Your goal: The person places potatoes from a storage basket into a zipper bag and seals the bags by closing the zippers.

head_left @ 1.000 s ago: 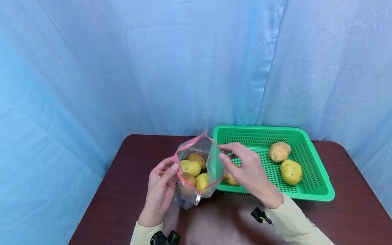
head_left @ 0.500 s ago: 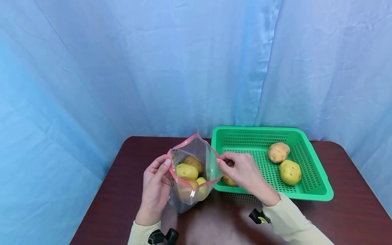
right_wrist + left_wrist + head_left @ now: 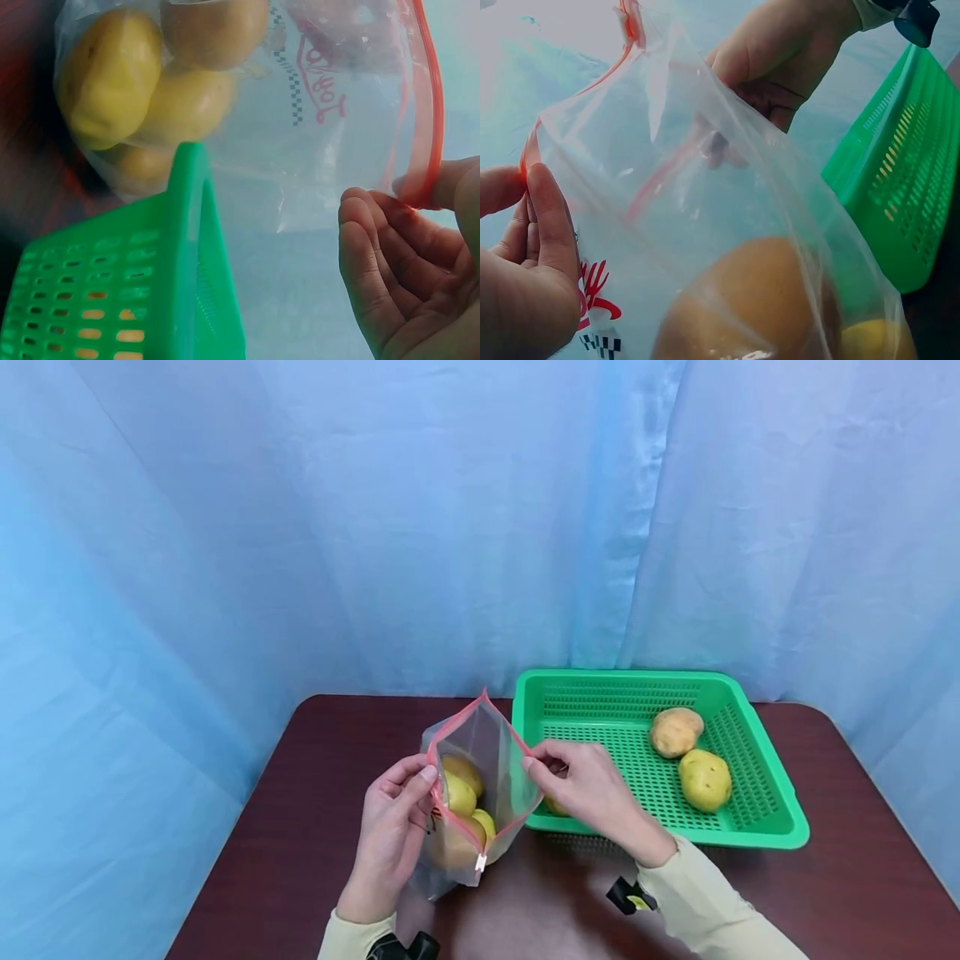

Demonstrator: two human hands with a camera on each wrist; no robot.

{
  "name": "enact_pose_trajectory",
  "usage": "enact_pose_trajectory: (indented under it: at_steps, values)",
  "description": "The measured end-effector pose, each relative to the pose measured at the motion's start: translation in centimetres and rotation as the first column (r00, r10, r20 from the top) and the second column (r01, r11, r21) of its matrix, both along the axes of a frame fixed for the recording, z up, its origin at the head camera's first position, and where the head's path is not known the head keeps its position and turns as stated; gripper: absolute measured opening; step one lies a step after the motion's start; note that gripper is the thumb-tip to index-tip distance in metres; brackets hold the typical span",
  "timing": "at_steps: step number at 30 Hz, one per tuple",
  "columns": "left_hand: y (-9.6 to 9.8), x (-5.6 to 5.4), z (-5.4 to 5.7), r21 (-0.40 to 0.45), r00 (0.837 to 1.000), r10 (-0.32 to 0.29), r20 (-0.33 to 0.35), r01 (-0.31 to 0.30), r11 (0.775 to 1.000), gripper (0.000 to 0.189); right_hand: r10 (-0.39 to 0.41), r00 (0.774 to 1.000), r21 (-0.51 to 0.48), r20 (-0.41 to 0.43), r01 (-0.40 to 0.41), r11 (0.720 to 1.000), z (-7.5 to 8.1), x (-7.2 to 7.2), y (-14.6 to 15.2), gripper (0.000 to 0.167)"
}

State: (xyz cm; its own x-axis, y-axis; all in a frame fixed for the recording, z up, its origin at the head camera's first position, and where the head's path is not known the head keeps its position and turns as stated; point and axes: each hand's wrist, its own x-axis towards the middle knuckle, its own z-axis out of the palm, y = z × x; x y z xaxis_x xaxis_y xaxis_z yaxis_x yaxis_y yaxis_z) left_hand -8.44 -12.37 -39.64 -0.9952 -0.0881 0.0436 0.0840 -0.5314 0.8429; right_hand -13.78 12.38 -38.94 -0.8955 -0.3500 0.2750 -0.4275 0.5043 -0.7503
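A clear zip bag (image 3: 491,752) with a pink-red zip edge stands open at the top, several potatoes (image 3: 459,793) inside it. My left hand (image 3: 393,827) pinches the bag's left rim between thumb and fingers. On the opposite side, my right hand (image 3: 592,789) pinches the right rim, its other fingers loosely bent in the right wrist view. A white slider (image 3: 481,862) sits at the near corner of the zip. Red print and a checkered strip show on the bag wall in both wrist views.
Close to the bag's right stands a green plastic basket (image 3: 765,760). It holds a tan potato (image 3: 677,732), a yellow potato (image 3: 705,780) and another potato partly hidden behind my right hand. The dark wooden table (image 3: 300,827) ends at a blue curtain (image 3: 450,527).
My right hand has come to the bag's right rim and taken hold of it. The bag's mouth shifted left, then back right, and now looks narrower. My left hand has kept its hold.
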Motion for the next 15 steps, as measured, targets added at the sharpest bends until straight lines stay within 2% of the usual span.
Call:
enact_pose_trajectory:
  at_steps: [7,15]
  values:
    - [0.2,0.3,-0.2,0.005,1.000,-0.021,-0.016,0.021,1.000,0.026,0.006,0.998,-0.019,0.062,-0.005,1.000,0.0,0.5,0.9,0.027]
    - [0.2,0.3,-0.3,0.013,0.999,-0.030,-0.017,0.030,0.999,0.024,-0.021,0.999,0.038,-0.032,0.022,0.999,0.3,0.4,3.5,0.029]
